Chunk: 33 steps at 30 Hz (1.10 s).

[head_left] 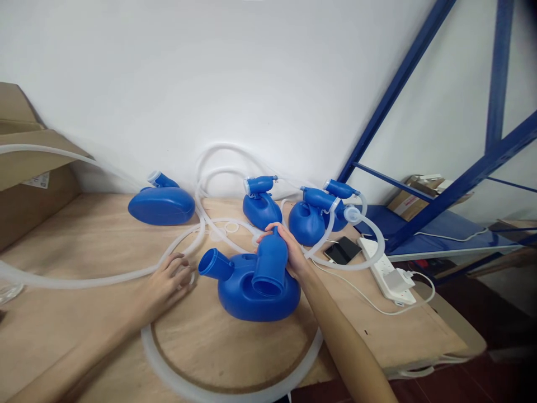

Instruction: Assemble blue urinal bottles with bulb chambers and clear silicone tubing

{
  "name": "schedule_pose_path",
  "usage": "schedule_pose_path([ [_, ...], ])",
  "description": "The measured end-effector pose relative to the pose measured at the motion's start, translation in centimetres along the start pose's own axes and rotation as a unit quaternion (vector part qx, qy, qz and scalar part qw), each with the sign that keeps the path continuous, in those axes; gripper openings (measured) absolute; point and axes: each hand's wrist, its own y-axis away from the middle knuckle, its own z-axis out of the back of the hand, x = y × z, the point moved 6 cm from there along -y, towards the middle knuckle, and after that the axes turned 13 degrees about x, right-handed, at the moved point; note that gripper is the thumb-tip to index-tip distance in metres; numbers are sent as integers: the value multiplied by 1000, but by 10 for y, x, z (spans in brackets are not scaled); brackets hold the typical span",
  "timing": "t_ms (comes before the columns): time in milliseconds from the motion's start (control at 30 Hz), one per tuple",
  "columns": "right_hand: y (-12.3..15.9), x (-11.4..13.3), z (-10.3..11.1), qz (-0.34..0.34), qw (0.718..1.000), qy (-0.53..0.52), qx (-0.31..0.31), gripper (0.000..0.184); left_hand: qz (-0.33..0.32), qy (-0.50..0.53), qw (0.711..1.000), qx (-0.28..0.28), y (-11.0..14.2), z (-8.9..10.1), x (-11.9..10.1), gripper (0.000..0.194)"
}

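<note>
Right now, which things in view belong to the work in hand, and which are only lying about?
Likely in the work:
front blue bottle
blue piece in the right hand
pale hose
other blue bottles

Probably just lying about:
phone
power strip
white charger
cardboard box at left

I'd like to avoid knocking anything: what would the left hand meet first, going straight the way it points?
Probably the open spout of the front blue jug, beside the left hand's fingertips, though their relative heights are unclear.
</note>
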Motion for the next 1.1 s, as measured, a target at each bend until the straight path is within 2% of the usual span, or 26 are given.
schedule_pose_path([
  [100, 0, 0, 0, -2, 1000, 3, 4, 42, 59, 92, 994, -8, 7, 12, -4, 33],
  [167, 0, 0, 0, -3, 1000, 5, 4, 42, 110, 179, 977, -28, 7, 26, -4, 34],
  [233, 0, -1, 0, -6, 1000, 4, 4, 43, 164, 284, 942, -68, 2, 43, -5, 36],
  [300, 1, -2, 1, -9, 1000, 0, 4, 43, 211, 375, 894, -123, -6, 60, -10, 43],
  [367, 1, -2, 2, -10, 1000, -3, 2, 43, 218, 429, 863, -154, -16, 72, -21, 46],
  [400, 1, -3, 3, -9, 1000, -3, -1, 44, 207, 441, 859, -156, -22, 74, -28, 45],
  [500, 0, -2, 4, -9, 1000, 4, -5, 45, 154, 418, 887, -120, -34, 71, -47, 41],
  [600, 2, -2, 2, -6, 1000, 27, -2, 54, 132, 387, 908, -93, -37, 63, -50, 35],
  [667, 6, 0, 0, 20, 999, 41, 5, 75, 122, 393, 907, -87, -39, 61, -48, 33],
  [733, 12, 4, -2, 73, 996, 54, 20, 103, 113, 383, 914, -73, -43, 63, -46, 40],
  [800, 19, 9, -5, 124, 987, 80, 55, 129, 100, 347, 931, -60, -47, 66, -48, 47],
  [867, 24, 11, -7, 141, 978, 117, 102, 144, 78, 311, 945, -64, -51, 71, -51, 45],
  [933, 25, 12, -8, 124, 972, 139, 145, 136, 55, 290, 952, -75, -54, 75, -54, 40],
  [1033, 22, 13, -6, 94, 972, 138, 167, 94, 42, 288, 955, -61, -58, 78, -52, 36],
  [1100, 20, 13, -3, 84, 975, 131, 158, 76, 28, 285, 958, -31, -63, 80, -52, 36],
])
